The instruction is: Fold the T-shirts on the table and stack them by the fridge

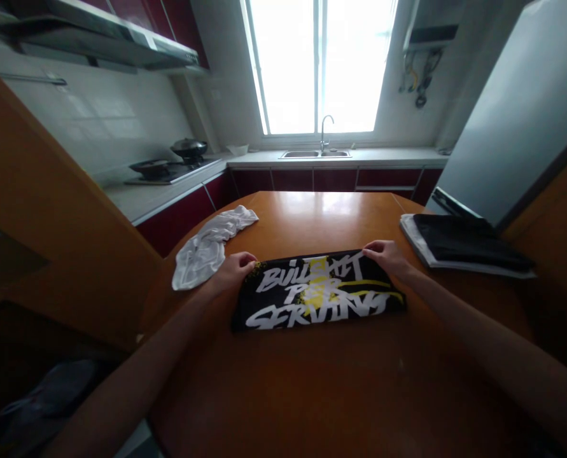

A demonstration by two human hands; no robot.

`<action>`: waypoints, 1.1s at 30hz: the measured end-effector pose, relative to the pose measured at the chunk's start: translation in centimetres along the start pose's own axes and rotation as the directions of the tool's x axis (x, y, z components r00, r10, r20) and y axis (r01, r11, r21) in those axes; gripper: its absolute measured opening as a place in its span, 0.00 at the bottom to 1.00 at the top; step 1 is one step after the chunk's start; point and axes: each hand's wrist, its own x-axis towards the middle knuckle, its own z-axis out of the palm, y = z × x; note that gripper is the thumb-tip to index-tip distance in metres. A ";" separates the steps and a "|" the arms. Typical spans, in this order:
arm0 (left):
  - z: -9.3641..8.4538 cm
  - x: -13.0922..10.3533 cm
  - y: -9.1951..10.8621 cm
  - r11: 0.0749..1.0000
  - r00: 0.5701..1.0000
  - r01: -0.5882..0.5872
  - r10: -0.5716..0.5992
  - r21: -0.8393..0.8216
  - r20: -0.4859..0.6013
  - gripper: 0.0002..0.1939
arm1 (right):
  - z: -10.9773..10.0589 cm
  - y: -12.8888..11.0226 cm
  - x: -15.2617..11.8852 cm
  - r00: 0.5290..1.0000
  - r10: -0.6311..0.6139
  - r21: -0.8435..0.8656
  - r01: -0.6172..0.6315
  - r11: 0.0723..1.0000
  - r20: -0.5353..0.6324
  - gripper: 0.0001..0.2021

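Your bare left forearm (154, 350) slants up from the lower left of the view and your bare right forearm (483, 331) from the lower right, the two drawing closer together toward the middle. Your left hand (235, 270) is turned inward with its fingertips pinched together, pointing toward your right side. Your right hand (383, 253) faces it, well apart and sitting slightly higher in view, its thumb and fingers likewise closed in a pinch and pointing left.

printed cloth (322, 291): underside hidden; fridge (522, 121): cropped right; grey bundle (56, 391): blurred
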 end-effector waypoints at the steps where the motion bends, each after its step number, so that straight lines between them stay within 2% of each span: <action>1: 0.5 0.3 -0.8 1.000 1.000 0.007 -0.007 0.017 -0.011 0.20 | 0.5 0.8 0.4 1.000 0.018 0.004 -0.018 1.000 0.006 0.10; 4: 0.8 0.3 -1.9 0.999 0.999 -0.008 0.010 0.036 -0.041 0.21 | 0.9 2.0 1.1 1.000 0.016 0.011 -0.016 1.000 0.023 0.11; 8: 0.4 0.6 -2.1 1.000 0.997 -0.013 0.013 0.008 -0.080 0.22 | 0.5 2.2 2.7 1.000 -0.023 -0.011 0.023 1.000 0.000 0.12; 12: 1.4 1.3 -3.1 0.999 0.997 -0.013 0.016 0.051 -0.073 0.21 | 1.5 3.1 4.3 0.999 -0.031 -0.136 0.035 0.990 0.037 0.10; 16: 2.4 1.6 -4.0 0.991 0.991 -0.030 0.046 0.130 -0.126 0.21 | 2.6 4.1 4.2 0.999 -0.029 -0.270 0.036 0.962 0.030 0.10; 18: 2.3 1.5 -3.4 0.983 0.979 -0.066 0.097 0.174 -0.178 0.21 | 2.8 3.6 3.4 0.998 -0.053 -0.370 0.039 0.928 -0.027 0.12; 20: 2.4 1.1 -1.8 0.961 0.959 -0.135 0.189 0.243 -0.213 0.21 | 3.2 2.3 2.1 0.987 -0.136 -0.490 0.079 0.868 -0.082 0.14; 22: 3.2 0.3 0.7 0.926 0.945 -0.230 0.286 0.298 -0.160 0.22 | 4.1 0.5 0.4 0.968 -0.247 -0.566 0.174 0.806 -0.053 0.18; 24: 4.9 -0.6 3.5 0.891 0.938 -0.322 0.346 0.320 -0.022 0.24 | 5.6 -1.3 -1.6 0.946 -0.320 -0.572 0.295 0.765 0.059 0.21; 27: 8.4 -1.8 6.4 0.855 0.932 -0.363 0.322 0.370 0.167 0.30 | 8.4 -2.9 -4.1 0.927 -0.307 -0.566 0.374 0.734 0.215 0.27; 30: 11.2 -2.2 7.0 0.846 0.936 -0.327 0.231 0.421 0.264 0.38 | 10.5 -3.0 -5.4 0.921 -0.201 -0.583 0.369 0.724 0.333 0.32; 33: 11.9 -1.8 6.4 0.836 0.931 -0.338 0.232 0.431 0.281 0.39 | 11.0 -2.8 -5.5 0.917 -0.145 -0.590 0.354 0.726 0.373 0.33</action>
